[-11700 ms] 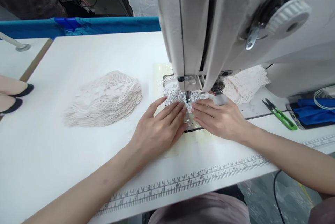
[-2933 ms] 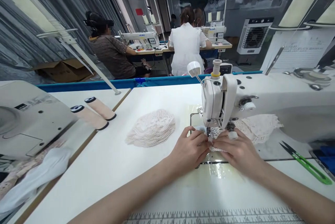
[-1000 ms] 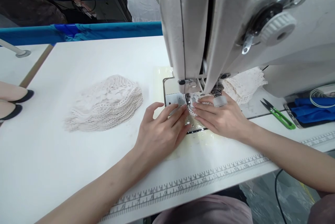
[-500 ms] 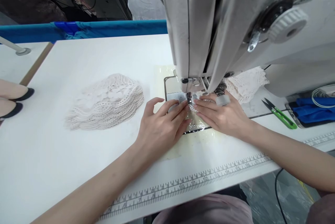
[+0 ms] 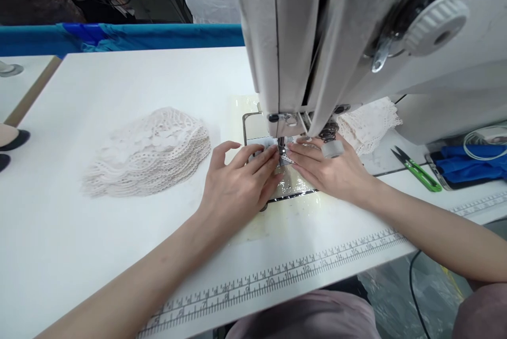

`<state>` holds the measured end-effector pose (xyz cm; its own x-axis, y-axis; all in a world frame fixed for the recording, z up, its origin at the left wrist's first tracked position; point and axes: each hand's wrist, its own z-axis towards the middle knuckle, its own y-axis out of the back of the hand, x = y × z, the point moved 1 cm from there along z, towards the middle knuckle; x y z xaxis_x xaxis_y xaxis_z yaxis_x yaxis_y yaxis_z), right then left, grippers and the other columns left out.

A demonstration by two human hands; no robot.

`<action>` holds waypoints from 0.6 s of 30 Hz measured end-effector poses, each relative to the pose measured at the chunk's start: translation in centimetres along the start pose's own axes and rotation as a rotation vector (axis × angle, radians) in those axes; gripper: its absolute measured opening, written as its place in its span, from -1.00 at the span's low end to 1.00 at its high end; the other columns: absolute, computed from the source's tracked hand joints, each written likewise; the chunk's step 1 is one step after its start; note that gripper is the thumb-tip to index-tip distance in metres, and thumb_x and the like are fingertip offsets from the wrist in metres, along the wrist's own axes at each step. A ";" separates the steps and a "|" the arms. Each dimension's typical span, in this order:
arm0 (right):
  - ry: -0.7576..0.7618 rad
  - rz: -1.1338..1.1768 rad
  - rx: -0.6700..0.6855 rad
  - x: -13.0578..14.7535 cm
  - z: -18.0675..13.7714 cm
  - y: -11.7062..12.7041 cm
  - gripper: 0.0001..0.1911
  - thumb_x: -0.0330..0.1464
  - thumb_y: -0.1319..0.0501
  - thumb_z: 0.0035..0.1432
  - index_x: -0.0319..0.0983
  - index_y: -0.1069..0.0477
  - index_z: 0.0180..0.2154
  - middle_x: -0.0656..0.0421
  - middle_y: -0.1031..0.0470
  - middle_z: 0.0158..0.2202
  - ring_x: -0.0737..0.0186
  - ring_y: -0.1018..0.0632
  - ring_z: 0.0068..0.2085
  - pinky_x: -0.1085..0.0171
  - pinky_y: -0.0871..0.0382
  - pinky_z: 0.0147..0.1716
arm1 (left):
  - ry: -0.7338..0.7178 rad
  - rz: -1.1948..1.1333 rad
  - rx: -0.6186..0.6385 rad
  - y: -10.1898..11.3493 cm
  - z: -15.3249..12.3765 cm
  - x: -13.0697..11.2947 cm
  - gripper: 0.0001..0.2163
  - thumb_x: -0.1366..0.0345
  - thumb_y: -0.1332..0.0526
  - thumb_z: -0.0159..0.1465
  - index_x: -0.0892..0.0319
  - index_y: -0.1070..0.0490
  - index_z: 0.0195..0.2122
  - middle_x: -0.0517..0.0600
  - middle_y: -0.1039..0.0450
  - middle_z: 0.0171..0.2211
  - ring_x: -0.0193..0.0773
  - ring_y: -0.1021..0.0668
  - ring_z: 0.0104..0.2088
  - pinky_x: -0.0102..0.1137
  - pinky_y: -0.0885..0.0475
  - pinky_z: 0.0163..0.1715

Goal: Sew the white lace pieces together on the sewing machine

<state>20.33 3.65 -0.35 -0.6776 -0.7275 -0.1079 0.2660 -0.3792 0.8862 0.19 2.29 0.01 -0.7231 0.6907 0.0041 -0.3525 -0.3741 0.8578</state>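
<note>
My left hand (image 5: 238, 183) lies on the metal plate left of the needle, fingers stretched forward, their tips at the presser foot (image 5: 281, 144). To the right of the foot, my right hand (image 5: 336, 171) rests with its fingers flat on a small bit of white lace (image 5: 287, 157), most of which the hand and the foot hide. Above both hands stands the head of a sewing machine (image 5: 259, 38). More white lace (image 5: 368, 126) lies bunched behind my right hand, under the machine arm.
A stack of white lace pieces (image 5: 154, 154) lies on the table (image 5: 130, 254) to the left. Green thread snips (image 5: 419, 171) and a phone-like tray with blue cloth (image 5: 471, 163) sit at right. A printed ruler (image 5: 273, 278) runs along the front edge. Another person's fingers (image 5: 8, 135) show at far left.
The whole view has shifted slightly, so the table and machine sit a little further left and up. Both hands keep nearly the same place beside the presser foot.
</note>
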 end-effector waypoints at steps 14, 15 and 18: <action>-0.054 -0.070 0.002 0.2 -0.1 -0.1 -0.71 -0.38 -0.06 0.34 -0.15 -0.58 -0.21 0.19 -0.63 -0.21 0.16 -0.52 -0.11 -0.03 -0.18 0.19 | -0.001 0.003 0.015 -0.2 -0.1 0.1 -0.78 0.31 -0.17 0.32 0.11 -0.45 -0.02 -0.01 -0.55 -0.04 -0.11 -0.54 -0.03 -0.09 -0.28 -0.01; -0.054 -0.075 -0.002 0.2 -0.2 -0.1 -0.71 -0.38 -0.06 0.34 -0.15 -0.57 -0.21 0.20 -0.63 -0.22 0.17 -0.52 -0.11 -0.03 -0.17 0.20 | -0.002 0.003 0.013 -0.2 -0.1 0.1 -0.78 0.31 -0.17 0.32 0.11 -0.45 -0.02 -0.01 -0.55 -0.04 -0.11 -0.54 -0.03 -0.09 -0.28 -0.01; -0.043 -0.055 -0.003 0.0 -0.2 -0.3 -0.72 -0.42 -0.08 0.31 -0.13 -0.57 -0.25 0.21 -0.62 -0.22 0.18 -0.51 -0.08 -0.01 -0.14 0.23 | -0.002 0.006 0.009 -0.2 -0.1 0.1 -0.79 0.30 -0.18 0.32 0.13 -0.46 -0.04 -0.01 -0.55 -0.04 -0.11 -0.55 -0.03 -0.09 -0.28 -0.02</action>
<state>20.39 3.58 -0.69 -0.7199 -0.6805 -0.1365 0.2296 -0.4191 0.8784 0.12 2.38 -0.18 -0.7244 0.6893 0.0103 -0.3426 -0.3730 0.8623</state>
